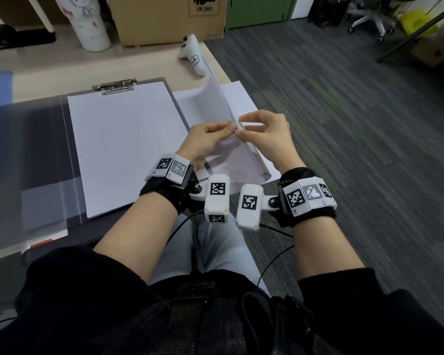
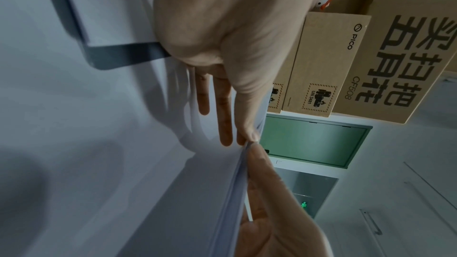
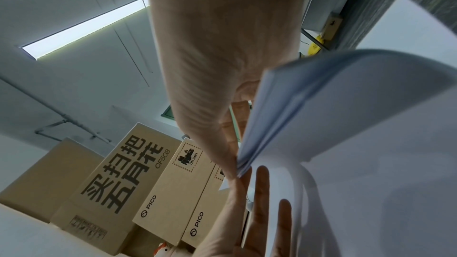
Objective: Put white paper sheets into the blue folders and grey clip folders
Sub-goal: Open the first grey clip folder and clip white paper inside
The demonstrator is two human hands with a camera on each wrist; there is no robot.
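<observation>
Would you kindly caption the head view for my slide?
Both hands, left hand and right hand, pinch a curled paper stack beside a loaded grey clipboard.

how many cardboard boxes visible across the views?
3. Large box with big black characters at the back of the desk; two slimmer PICO boxes beside it, one next to it, one nearer the hands. The head view crops them; more may be hidden.

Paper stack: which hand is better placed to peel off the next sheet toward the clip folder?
Probably left. The left hand pinches the lifted paper stack on the side facing the grey clip folder; the right hand pinches from the far side.
</observation>
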